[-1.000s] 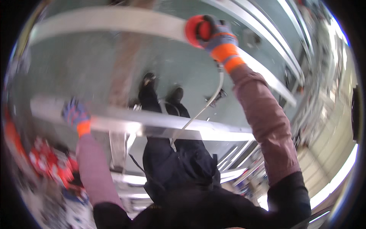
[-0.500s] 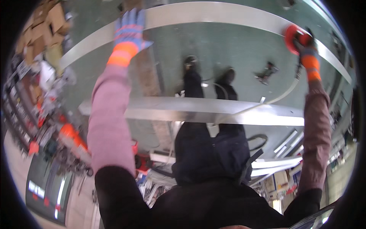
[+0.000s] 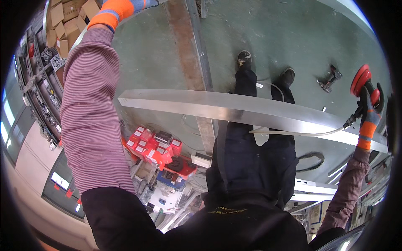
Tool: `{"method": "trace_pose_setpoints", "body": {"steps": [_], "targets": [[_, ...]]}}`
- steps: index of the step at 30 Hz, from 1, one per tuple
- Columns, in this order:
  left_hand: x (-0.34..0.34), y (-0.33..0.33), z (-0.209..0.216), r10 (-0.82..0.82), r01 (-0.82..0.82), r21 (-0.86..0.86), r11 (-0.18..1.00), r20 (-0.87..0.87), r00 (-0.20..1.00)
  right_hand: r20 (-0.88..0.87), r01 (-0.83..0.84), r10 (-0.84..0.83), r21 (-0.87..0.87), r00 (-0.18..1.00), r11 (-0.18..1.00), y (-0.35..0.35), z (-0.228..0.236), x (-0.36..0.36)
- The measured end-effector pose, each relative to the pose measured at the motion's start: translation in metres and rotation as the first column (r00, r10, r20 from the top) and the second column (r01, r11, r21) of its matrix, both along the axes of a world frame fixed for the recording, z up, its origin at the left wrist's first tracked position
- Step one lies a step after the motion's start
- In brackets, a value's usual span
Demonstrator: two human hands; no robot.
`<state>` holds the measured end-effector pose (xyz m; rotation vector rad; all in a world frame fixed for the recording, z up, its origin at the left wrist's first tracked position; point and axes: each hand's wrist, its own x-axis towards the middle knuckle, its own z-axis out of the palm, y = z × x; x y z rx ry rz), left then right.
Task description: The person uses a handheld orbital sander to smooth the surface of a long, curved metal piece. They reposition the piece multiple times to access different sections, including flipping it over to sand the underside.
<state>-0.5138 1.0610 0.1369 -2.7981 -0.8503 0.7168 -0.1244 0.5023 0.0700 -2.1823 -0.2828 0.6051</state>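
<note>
My right hand (image 3: 370, 104), in a grey glove with an orange cuff, grips a red round-pad air sander (image 3: 361, 79). The pad is tilted off to the side, apart from the metal. From the sander a pale hose (image 3: 293, 133) runs left toward my legs. A long silver metal beam (image 3: 176, 100) crosses in front of me, passing over my legs in this view. My left hand (image 3: 140, 5), gloved in blue-grey with an orange cuff, is at the upper left edge. Its fingers are mostly cut off by the frame, so their pose is hidden.
A cordless drill (image 3: 331, 78) lies on the green floor. A rusty flat steel bar (image 3: 184, 46) runs under the beam. Red boxes (image 3: 155, 148) are stacked at the lower left, and cardboard boxes (image 3: 69, 16) pile up at the far left. Another pale metal strip (image 3: 351, 7) curves at the top right.
The sander has come away from the far curved strip, nearer and to the right. My left hand, earlier spread flat on that strip, is now at the upper left edge. The view has shifted.
</note>
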Motion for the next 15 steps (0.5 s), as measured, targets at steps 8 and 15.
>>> {"method": "trace_pose_setpoints", "body": {"steps": [8, 15], "targets": [[-0.035, -0.066, -0.030, 0.019, -0.015, 0.027, 1.000, -0.168, 0.986, 0.027, 0.039, -0.037, -0.101, 0.999, 0.994, -0.023, 0.036, -0.022], [-0.090, -0.164, -0.095, 0.084, -0.118, -0.139, 0.983, -0.226, 0.971, -0.054, 0.026, -0.031, -0.095, 0.998, 0.995, -0.077, 0.056, -0.025]]}}
